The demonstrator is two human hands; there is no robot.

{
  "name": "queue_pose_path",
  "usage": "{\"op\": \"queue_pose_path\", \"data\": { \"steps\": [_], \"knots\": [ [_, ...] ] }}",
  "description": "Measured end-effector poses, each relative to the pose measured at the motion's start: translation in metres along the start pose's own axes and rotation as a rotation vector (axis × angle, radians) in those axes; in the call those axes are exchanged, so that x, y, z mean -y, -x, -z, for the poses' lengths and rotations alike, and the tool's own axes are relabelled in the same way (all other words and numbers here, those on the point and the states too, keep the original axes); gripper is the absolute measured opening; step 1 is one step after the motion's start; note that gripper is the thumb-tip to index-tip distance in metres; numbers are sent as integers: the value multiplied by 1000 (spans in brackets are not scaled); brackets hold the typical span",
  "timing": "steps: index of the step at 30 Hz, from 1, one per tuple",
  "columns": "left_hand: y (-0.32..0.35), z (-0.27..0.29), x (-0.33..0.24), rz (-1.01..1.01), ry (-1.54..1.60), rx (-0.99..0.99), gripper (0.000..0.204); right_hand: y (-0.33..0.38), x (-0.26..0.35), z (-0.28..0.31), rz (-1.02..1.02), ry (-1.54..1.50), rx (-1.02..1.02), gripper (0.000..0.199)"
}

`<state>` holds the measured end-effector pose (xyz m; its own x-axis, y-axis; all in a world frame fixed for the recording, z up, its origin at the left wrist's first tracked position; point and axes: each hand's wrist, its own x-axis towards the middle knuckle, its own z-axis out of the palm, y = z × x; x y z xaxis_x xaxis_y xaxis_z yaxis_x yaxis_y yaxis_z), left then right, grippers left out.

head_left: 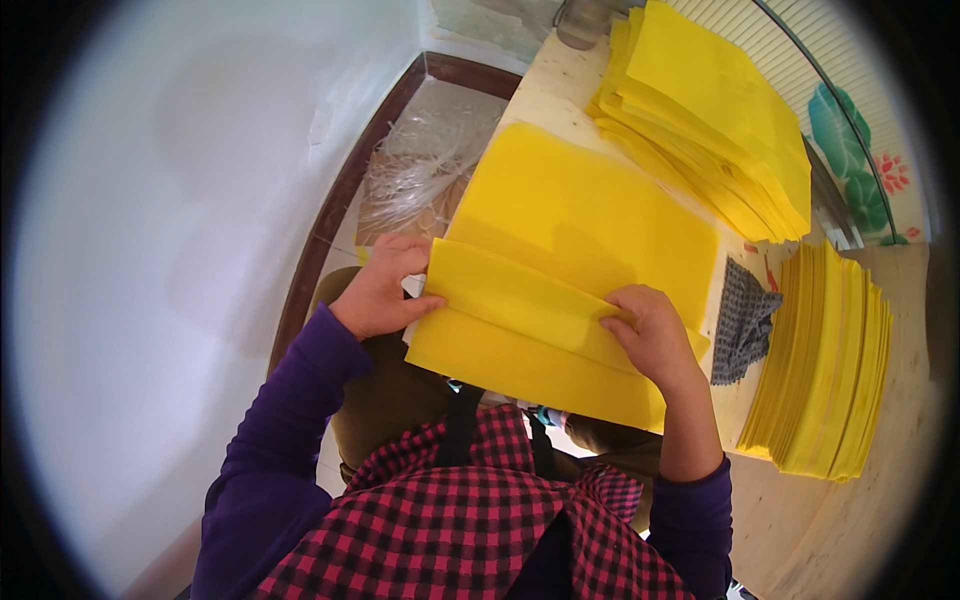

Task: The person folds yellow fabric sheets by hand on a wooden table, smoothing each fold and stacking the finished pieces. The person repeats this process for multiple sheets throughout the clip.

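The bright yellow, flat sheet of soft, fabric-like material [575, 195] lies on the pale wooden table [800, 525] in front of the person, its near part reaching past the table's edge above the lap. A long yellow folded band [520, 297] runs across it between the two hands; whether band and sheet are one piece, I cannot tell. The left hand [388, 288] pinches the band's left end, thumb on top, the other fingers curled at its far corner. The right hand [650, 330] grips the band's far edge short of its right end, which juts out beyond the wrist. Right of the sheet lies a crumpled grey checked cloth [742, 320], beside a thick stack of folded yellow pieces [820, 370].
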<state>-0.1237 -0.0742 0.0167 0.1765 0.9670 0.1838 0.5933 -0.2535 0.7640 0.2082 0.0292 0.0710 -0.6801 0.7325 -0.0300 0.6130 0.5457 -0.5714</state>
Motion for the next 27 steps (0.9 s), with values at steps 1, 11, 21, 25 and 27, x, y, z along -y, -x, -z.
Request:
{"op": "queue_pose_path", "data": {
  "steps": [1, 11, 21, 25, 27],
  "knots": [
    [1, -1, 1, -3, 7, -11, 44, 0, -1, 0, -13, 15, 22, 20],
    [4, -12, 4, 112, 305, -169, 58, -2, -7, -2, -68, 8, 45, 23],
    [2, -28, -12, 306, 916, -280, 61, -1, -12, -5, -62, -48, 6, 21],
    [0, -29, -15, 316, 748, -219, 58, 1, -12, -6, -52, 3, -22, 23],
    [2, -27, -19, 285, 497, -199, 55, 3, -12, -6, -60, 45, -63, 29]
  ]
}}
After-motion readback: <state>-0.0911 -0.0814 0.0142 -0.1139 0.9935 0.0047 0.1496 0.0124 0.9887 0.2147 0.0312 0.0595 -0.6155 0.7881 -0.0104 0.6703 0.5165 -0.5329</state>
